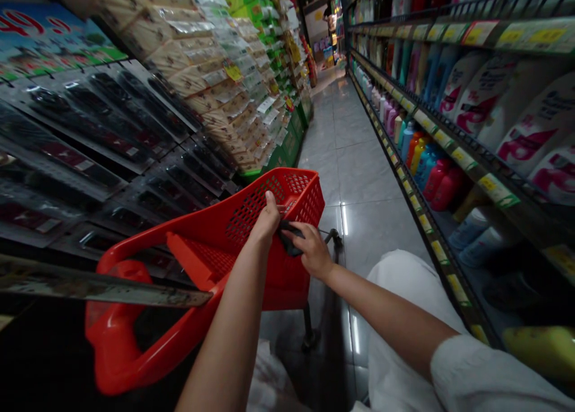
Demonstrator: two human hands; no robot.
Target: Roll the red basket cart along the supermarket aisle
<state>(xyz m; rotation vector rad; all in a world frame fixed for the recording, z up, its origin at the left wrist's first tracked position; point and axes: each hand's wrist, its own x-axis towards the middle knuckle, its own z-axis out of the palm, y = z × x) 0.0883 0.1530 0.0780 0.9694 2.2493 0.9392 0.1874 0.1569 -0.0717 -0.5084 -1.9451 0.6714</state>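
A red plastic shopping cart [283,286] with perforated walls stands tilted in my view, its handle end at the lower left. My left hand [268,217] is closed over the cart's near rim, thumb pointing up and fingertips showing inside the basket. Just right of it, my right hand [313,251] pinches a dark cloth [291,239], which lies against the outside of the cart near that rim. Part of the cloth is hidden by the fingers. Inside the cart, a red flap [191,259] rests towards the handle end.
Shelves of shampoo bottles [471,88] run along the right. Stacked tissue packs [202,70] and hanging packaged tools [103,112] line the left. A worn metal bar [103,286] crosses the cart handle. Grey floor tiles [341,130] stretch down the aisle.
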